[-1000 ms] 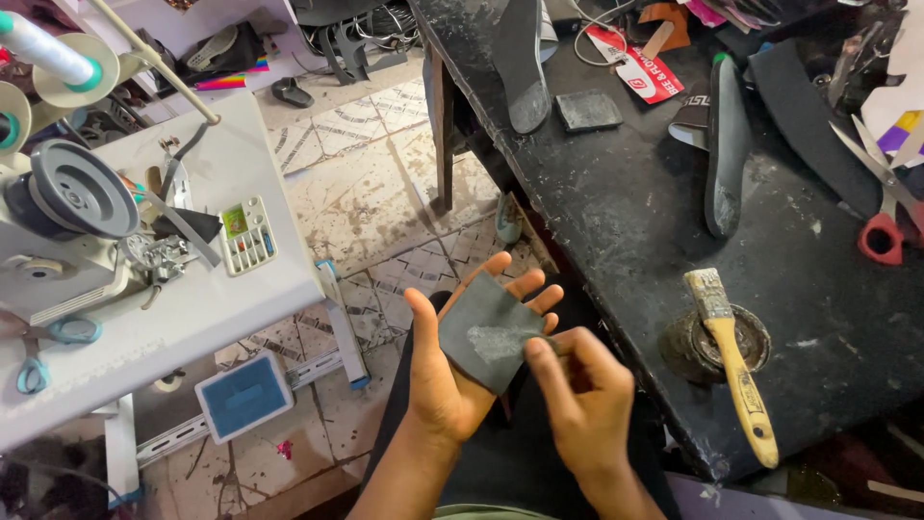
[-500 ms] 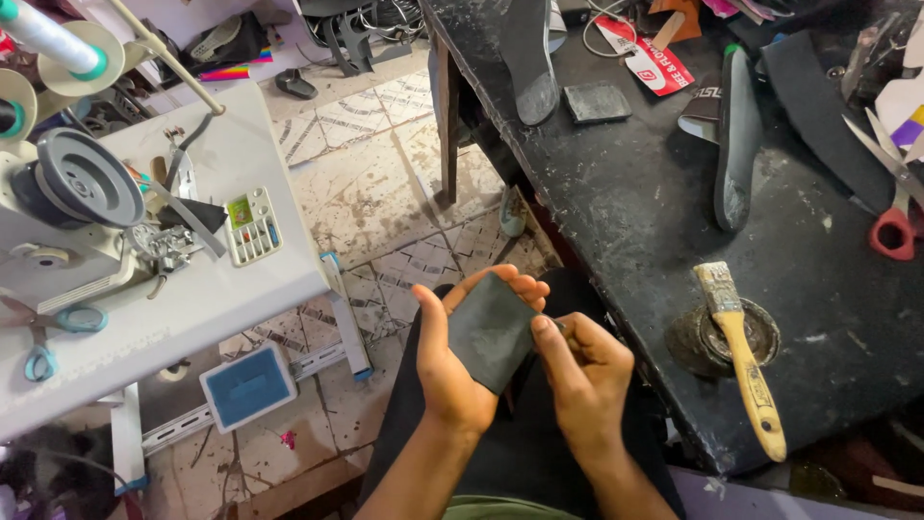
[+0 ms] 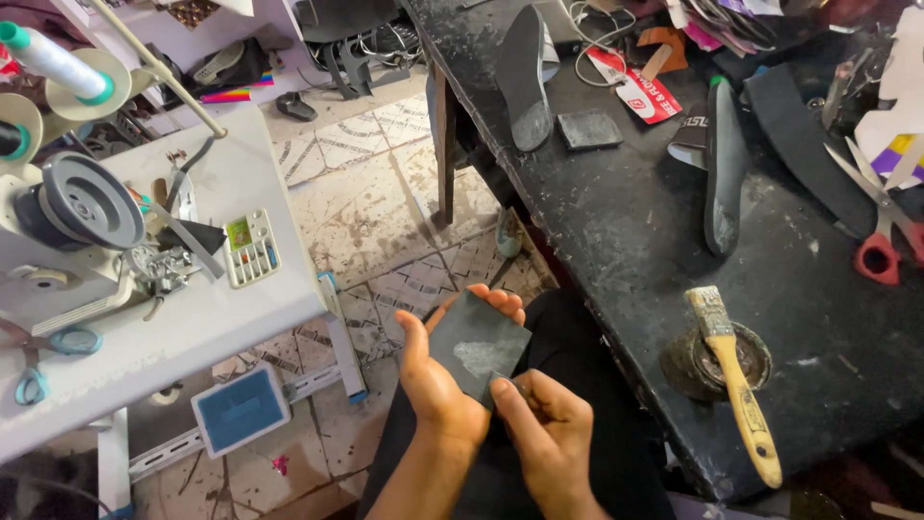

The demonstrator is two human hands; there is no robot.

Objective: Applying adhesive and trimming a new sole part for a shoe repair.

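While the left hand [image 3: 438, 376] lies palm up with its fingers curled loosely around it, a dark grey, roughly rectangular piece of sheet material [image 3: 478, 345] rests flat across the palm and fingers. Its long axis runs on a diagonal, from the lower corner near the wrists up and away toward the left fingertips, and the far corner points toward the dark counter [image 3: 626, 241]. The right hand [image 3: 544, 433] sits just below and to the right of it, thumb and fingers pinching the near lower corner. The piece is matte and charcoal, with a pale, scuffed patch near its middle and straight-cut edges. Both hands hover above the person's dark-clothed lap, between the two work surfaces.

To the right, on the counter, a paintbrush [image 3: 733, 383] with a yellow wooden handle lies across a small round tin [image 3: 688, 364]. Farther up the counter lie a long dark insole [image 3: 724, 173], a grey shoe sole [image 3: 525, 77] and a small dark square piece [image 3: 589, 129], with red-handled scissors [image 3: 881, 231] at the right edge. To the left stands a white sewing machine table [image 3: 192, 327] carrying a machine with a grey handwheel [image 3: 91, 200] and a teal thread cone [image 3: 53, 60]. Patterned tile floor [image 3: 366, 202] shows between.
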